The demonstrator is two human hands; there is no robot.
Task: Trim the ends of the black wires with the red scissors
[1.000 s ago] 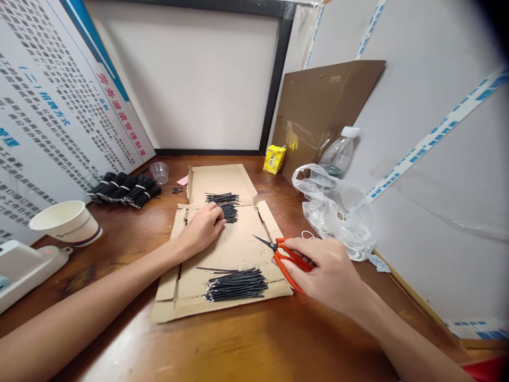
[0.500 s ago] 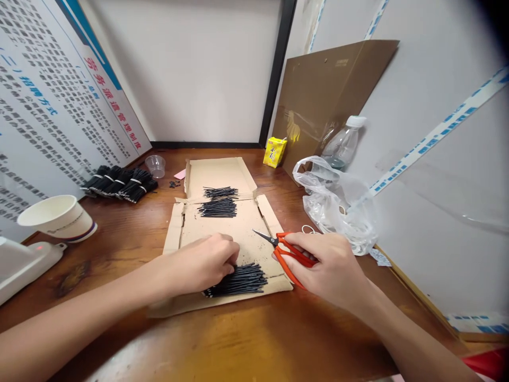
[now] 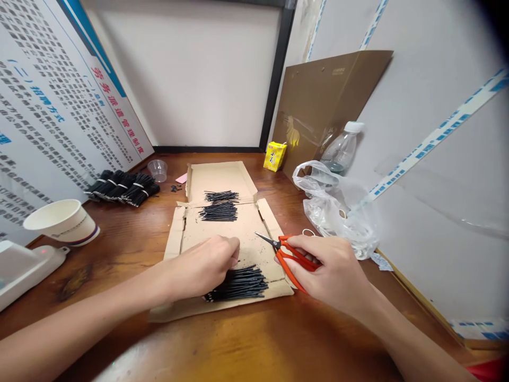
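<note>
My left hand [image 3: 214,262] is closed, its fingertips pinched together just above the near pile of short black wires [image 3: 242,282]. Whatever lies in the pinch is too small or too hidden to name. In my right hand [image 3: 332,265] are orange-handled scissors [image 3: 290,254], their pointed blades together or nearly so and aimed left across the cardboard. The near pile rests on the front of an unfolded cardboard sheet [image 3: 210,233]. Farther back on it lie another bundle of black wires [image 3: 218,211] and a smaller, looser one [image 3: 221,196].
Tied black wire bundles [image 3: 121,187] lie at the left, near a clear plastic cup [image 3: 158,170] and a paper cup [image 3: 63,223]. A white device [image 3: 27,270] stands at the left edge. Rightward are a yellow carton [image 3: 274,156], a plastic bag [image 3: 338,207] and a bottle [image 3: 342,148].
My left hand has lifted slightly off the near pile, its fingers still pinched. The right hand keeps its hold on the scissors. The whole view has shifted a little.
</note>
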